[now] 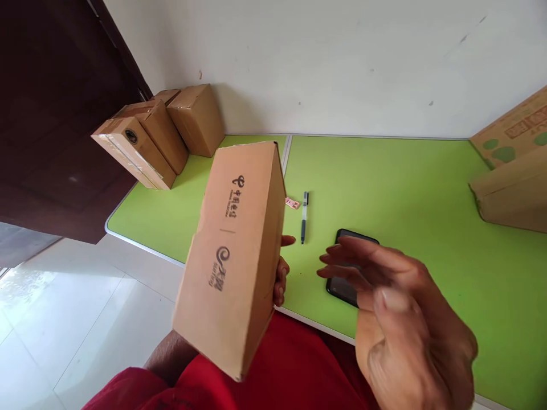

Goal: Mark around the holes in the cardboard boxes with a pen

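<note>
A brown cardboard box [231,245] with black printed lettering is held up, tilted, over the table's front edge. From behind it my left hand [281,279] grips it; only some fingertips show past its right side, and the palm is hidden. My right hand [401,319] is raised to the right of the box, apart from it, fingers spread and curved with nothing between them. Partly covered by that hand, a black smartphone [342,290] lies on the table. Between box and phone lie a pen [304,219] and a small pink tag [293,203].
Several cardboard boxes [196,119] stand at the back left of the green table [384,182]. At the right edge are more cartons [513,188]. A white wall [320,62] rises behind, and a dark door [55,114] is at the left.
</note>
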Tool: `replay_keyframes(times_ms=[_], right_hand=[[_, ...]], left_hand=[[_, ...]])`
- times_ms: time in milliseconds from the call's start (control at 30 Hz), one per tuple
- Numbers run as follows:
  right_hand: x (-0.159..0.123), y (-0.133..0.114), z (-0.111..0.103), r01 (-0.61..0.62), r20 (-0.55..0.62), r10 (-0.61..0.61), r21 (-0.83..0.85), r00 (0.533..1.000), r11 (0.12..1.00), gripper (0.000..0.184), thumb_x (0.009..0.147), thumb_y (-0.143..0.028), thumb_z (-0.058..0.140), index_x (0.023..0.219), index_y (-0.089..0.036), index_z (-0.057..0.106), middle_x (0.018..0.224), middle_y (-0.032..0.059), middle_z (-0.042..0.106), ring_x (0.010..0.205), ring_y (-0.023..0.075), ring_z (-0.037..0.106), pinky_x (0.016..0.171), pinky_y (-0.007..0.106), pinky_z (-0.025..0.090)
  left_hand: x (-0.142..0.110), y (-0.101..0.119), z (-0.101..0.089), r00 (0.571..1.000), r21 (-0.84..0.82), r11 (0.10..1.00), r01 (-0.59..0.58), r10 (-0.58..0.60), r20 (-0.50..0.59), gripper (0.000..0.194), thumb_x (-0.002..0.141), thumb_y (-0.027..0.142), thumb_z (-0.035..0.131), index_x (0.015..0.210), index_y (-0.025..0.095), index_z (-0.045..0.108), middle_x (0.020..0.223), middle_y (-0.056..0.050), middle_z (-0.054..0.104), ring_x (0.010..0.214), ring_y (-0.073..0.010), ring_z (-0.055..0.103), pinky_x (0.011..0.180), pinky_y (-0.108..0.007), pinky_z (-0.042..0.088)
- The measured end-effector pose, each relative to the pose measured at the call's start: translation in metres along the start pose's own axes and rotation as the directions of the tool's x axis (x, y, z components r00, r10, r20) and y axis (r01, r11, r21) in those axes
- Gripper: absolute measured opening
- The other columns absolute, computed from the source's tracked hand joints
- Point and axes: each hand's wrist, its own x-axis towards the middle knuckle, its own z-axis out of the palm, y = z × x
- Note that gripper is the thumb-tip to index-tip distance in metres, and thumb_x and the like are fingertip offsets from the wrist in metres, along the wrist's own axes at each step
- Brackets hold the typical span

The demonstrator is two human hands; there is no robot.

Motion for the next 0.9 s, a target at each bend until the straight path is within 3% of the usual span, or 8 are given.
replay_keyframes(times_ms=[167,267,367,500,567,667,800,900], right_hand=[[0.010,0.017,0.000,-0.081,-0.090,0.074,-0.076,0.993,0.994,0.027,0.104,-0.059,0.087,0.113,-0.034,0.087,0.117,0.0020,0.083,0.108,0.0235,0.077,0.088,0.034,0.063],[0.009,0.022,-0.002,-0.087,-0.096,0.081,-0.067,0.992,0.994,0.029,0.104,-0.060,0.086,0.113,-0.033,0.086,0.118,0.0034,0.083,0.112,0.0257,0.076,0.087,0.036,0.062],[0.013,0.020,-0.004,-0.103,-0.092,0.100,-0.027,0.991,0.994,0.035,0.102,-0.064,0.083,0.118,-0.033,0.086,0.120,0.0055,0.082,0.113,0.0293,0.075,0.086,0.040,0.060],[0.025,0.016,-0.015,-0.190,-0.077,0.204,0.161,0.976,0.968,0.055,0.087,-0.082,0.086,0.116,-0.036,0.088,0.129,0.0073,0.082,0.125,0.0368,0.073,0.090,0.048,0.062],[0.029,0.019,-0.024,-0.289,-0.023,0.298,0.184,0.954,0.939,0.072,0.076,-0.094,0.085,0.122,-0.038,0.087,0.139,0.0088,0.081,0.135,0.0429,0.071,0.095,0.054,0.064],[0.027,0.028,-0.036,-0.397,0.039,0.396,0.049,0.918,0.916,0.084,0.069,-0.093,0.091,0.132,-0.038,0.082,0.139,0.0098,0.082,0.127,0.0454,0.076,0.089,0.056,0.067],[0.012,0.039,-0.036,-0.506,0.118,0.515,-0.103,0.849,0.857,0.058,0.082,-0.077,0.094,0.107,-0.027,0.079,0.098,0.0082,0.084,0.093,0.0378,0.082,0.070,0.044,0.065],[0.003,0.040,-0.026,-0.496,0.152,0.510,-0.121,0.847,0.860,0.061,0.086,-0.072,0.092,0.122,-0.025,0.078,0.111,0.0100,0.087,0.103,0.0369,0.083,0.079,0.043,0.067]], left_hand=[[-0.002,-0.013,0.005,0.959,-0.370,0.894,0.251,-0.179,0.220,0.052,0.094,0.049,0.078,0.133,0.014,0.079,0.089,-0.005,0.067,0.068,-0.0150,0.062,0.062,-0.028,0.055],[0.010,-0.025,0.002,0.973,-0.529,0.816,0.232,-0.201,0.116,0.041,0.098,0.030,0.073,0.135,0.013,0.075,0.090,-0.007,0.071,0.072,-0.0161,0.069,0.067,-0.028,0.060],[0.017,-0.028,-0.002,0.984,-0.590,0.805,0.066,-0.151,-0.095,0.044,0.100,0.025,0.072,0.143,0.015,0.070,0.103,-0.009,0.080,0.087,-0.0191,0.079,0.082,-0.031,0.067],[0.012,-0.026,-0.010,0.924,-0.240,0.959,-0.150,0.050,-0.378,0.062,0.098,0.062,0.084,0.143,0.021,0.072,0.117,-0.011,0.086,0.102,-0.0295,0.084,0.088,-0.039,0.070],[0.002,-0.024,-0.014,0.894,0.056,0.981,-0.187,0.193,-0.404,0.081,0.087,0.077,0.091,0.141,0.021,0.072,0.130,-0.015,0.085,0.117,-0.0368,0.083,0.094,-0.043,0.070],[-0.016,-0.018,-0.017,0.893,0.431,0.894,-0.123,0.289,-0.345,0.082,0.083,0.077,0.095,0.139,0.023,0.067,0.140,-0.015,0.081,0.120,-0.0383,0.082,0.091,-0.043,0.069],[-0.030,-0.016,-0.020,0.956,0.473,0.881,0.010,0.131,-0.263,0.073,0.092,0.073,0.090,0.139,0.026,0.062,0.130,-0.012,0.083,0.111,-0.0357,0.084,0.087,-0.043,0.068],[-0.026,-0.016,-0.030,0.955,0.512,0.859,-0.030,0.176,-0.239,0.069,0.096,0.073,0.086,0.141,0.024,0.064,0.140,-0.013,0.081,0.127,-0.0378,0.079,0.099,-0.045,0.066]])
